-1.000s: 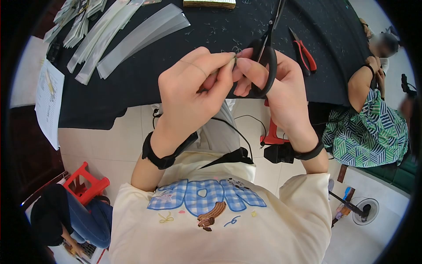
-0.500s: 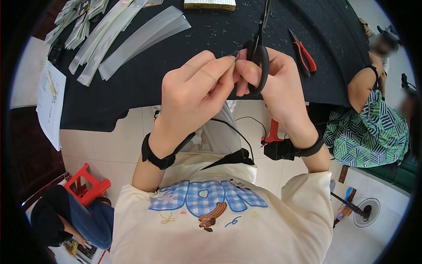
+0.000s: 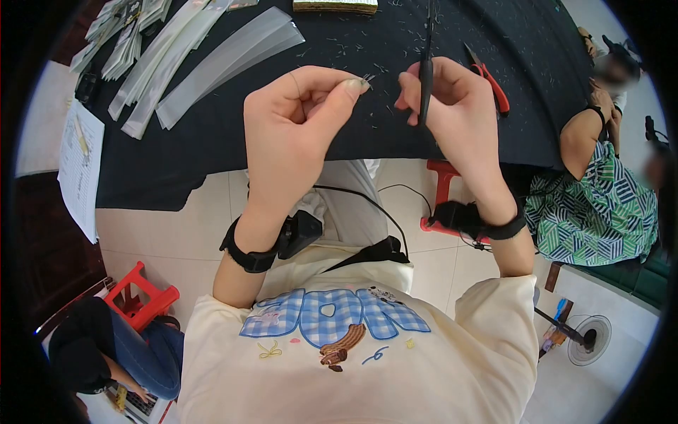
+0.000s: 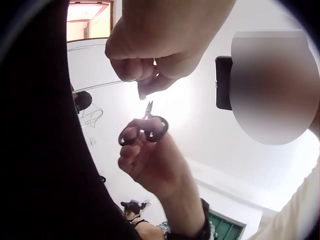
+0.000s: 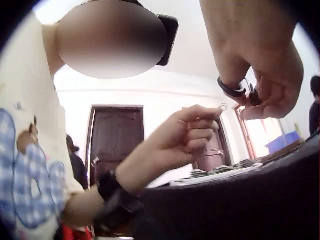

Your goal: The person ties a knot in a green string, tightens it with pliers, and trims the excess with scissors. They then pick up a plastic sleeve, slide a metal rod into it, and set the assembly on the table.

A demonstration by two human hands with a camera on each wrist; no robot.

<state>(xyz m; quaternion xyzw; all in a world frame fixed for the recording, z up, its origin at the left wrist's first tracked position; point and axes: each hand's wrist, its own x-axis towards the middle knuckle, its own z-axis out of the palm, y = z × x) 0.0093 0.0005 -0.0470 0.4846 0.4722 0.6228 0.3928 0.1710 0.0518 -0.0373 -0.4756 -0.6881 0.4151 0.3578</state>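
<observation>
My left hand (image 3: 293,134) pinches a tiny thing with thin, thread-like ends (image 3: 369,80) between thumb and forefinger; its kind is too small to tell. Across a short gap, my right hand (image 3: 462,106) holds black-handled scissors (image 3: 426,88), with fingers through the loops and blades pointing away from my body. From below, the left wrist view shows both scissor loops (image 4: 157,129) on the fingers, the short blades just under the left fingertips. In the right wrist view a fine loop (image 5: 223,107) sticks out past the left fingertips.
Red-handled pliers (image 3: 494,88) lie to the right on the black tablecloth (image 3: 522,134), among scattered thread-like clippings. Clear plastic strips (image 3: 233,67) and stacked packets lie at the left, a flat block (image 3: 335,7) at the far edge. Another person (image 3: 593,155) sits on the right.
The hands have drawn apart: the right hand and scissors moved right, away from the left fingertips. My left hand has turned and moved slightly left, still pinching the tiny thing.
</observation>
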